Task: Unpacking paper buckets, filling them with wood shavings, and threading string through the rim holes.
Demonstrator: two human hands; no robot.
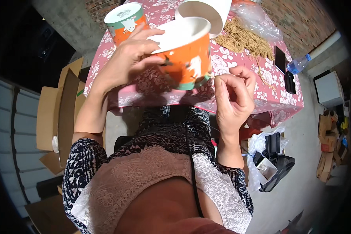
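An orange paper bucket [189, 58] with white animal prints and a green band at its base is tilted in front of me, its white inside facing up. My left hand [130, 56] grips it from the left, fingers at the rim and side. Close to the base on the right, my right hand [236, 91] pinches a short pale piece of cord [210, 75] between thumb and forefinger; the other fingers curl loosely. Where the cord meets the bucket is too small to make out. Behind lies a heap of tan cords [245, 39].
A second orange bucket [124, 25] stands green end up at the back left of the flowered tablecloth [140, 87]. A white tub [202, 11] lies tipped beyond. On the right are a clear plastic bag [257, 19], a phone [279, 59] and a bottle [299, 63]. Cardboard boxes [48, 117] stand left.
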